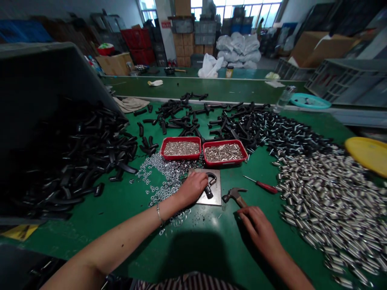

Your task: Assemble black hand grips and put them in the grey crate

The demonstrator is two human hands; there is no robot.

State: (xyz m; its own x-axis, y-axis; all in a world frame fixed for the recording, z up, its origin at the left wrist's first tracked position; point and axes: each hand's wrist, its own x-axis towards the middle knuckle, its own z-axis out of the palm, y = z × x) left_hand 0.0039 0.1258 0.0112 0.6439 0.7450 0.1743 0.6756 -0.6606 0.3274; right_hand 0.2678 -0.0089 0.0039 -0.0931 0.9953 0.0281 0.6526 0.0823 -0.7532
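Resting on a metal plate (215, 196) near the surface's (121, 201) front edge, the left hand (192, 188) closes around a curved black handle (211, 182). The right hand (259, 228) grips the hammer (233, 196) just beside the plate. Two red trays (203, 152) sit behind, a screwdriver (261, 185) to the right.

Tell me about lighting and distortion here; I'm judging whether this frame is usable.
Head view: windows at the back blow out; the bin at left sits in deep shade; the person's shadow darkens the green table between the hands; wide-angle bending curves the edges.
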